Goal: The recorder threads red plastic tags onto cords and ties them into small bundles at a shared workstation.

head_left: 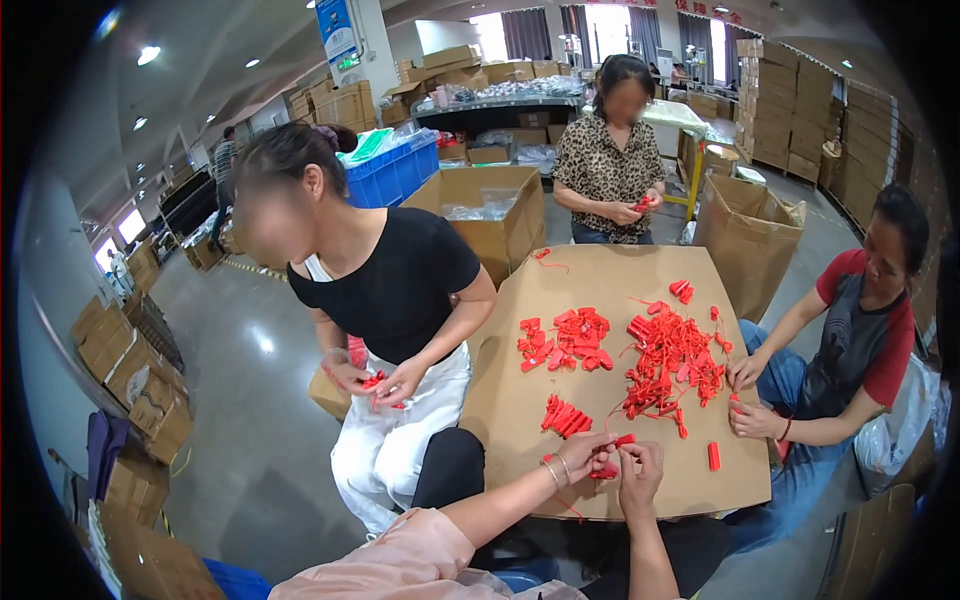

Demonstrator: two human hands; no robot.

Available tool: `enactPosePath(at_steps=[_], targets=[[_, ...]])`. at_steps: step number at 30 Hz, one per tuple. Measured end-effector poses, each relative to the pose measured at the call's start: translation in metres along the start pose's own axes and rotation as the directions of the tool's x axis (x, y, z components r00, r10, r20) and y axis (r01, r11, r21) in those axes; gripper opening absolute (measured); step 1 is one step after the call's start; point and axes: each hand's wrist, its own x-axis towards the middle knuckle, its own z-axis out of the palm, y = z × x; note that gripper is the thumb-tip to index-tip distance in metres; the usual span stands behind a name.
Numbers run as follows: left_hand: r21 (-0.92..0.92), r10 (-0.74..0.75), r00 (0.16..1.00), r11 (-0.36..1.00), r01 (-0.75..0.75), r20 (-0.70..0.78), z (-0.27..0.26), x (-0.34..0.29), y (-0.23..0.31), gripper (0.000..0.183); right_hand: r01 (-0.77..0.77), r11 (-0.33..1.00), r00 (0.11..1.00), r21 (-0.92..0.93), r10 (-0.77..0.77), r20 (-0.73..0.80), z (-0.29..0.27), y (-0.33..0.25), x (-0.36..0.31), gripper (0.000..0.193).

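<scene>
At the near edge of the cardboard-covered table [505,400], my left hand [580,458] and my right hand [640,478] are close together, fingers closed. Between them they hold a small red piece [625,440] with a thin red cord; its exact kind is too small to tell. The left wrist wears a bracelet and a red string. Just beyond my left hand lies a row of red rolled pieces [566,416]. A single red stick-shaped piece [714,456] lies to the right of my right hand.
A tangled heap of red corded pieces [672,360] covers the table's right middle, with flat red pieces [580,335] left of it. Three people [390,270] sit or stand around, handling red pieces. Open cartons [745,240] and a blue crate [395,170] stand behind.
</scene>
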Motion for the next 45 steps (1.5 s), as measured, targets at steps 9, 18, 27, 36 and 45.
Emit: enactPosePath(at_steps=[9,18,27,36,45], targets=[[0.489,0.155,0.988,0.864,-0.124,-0.024,0.015,-0.002,-0.006,0.016,0.238,0.960,0.971,-0.146,-0.230,0.073,-0.008,0.001,0.007,0.012],[0.562,0.215,0.971,0.793,-0.235,0.102,0.020,-0.010,-0.001,0.019,0.151,0.980,0.986,-0.131,-0.140,0.090,-0.014,-0.002,-0.001,0.012],[0.618,0.191,0.974,0.752,-0.227,0.126,0.020,-0.009,0.003,0.019,0.199,0.974,0.979,-0.109,-0.192,0.066,-0.013,-0.007,0.003,0.012],[0.687,0.258,0.954,0.665,-0.292,0.156,0.005,-0.005,-0.001,0.014,-0.184,0.975,0.970,0.122,0.161,0.181,-0.007,0.009,-0.008,0.008],[0.804,0.426,0.859,0.383,-0.455,0.283,0.009,-0.003,-0.004,0.016,0.052,0.995,0.993,-0.089,-0.042,0.109,-0.016,0.011,0.001,0.005]])
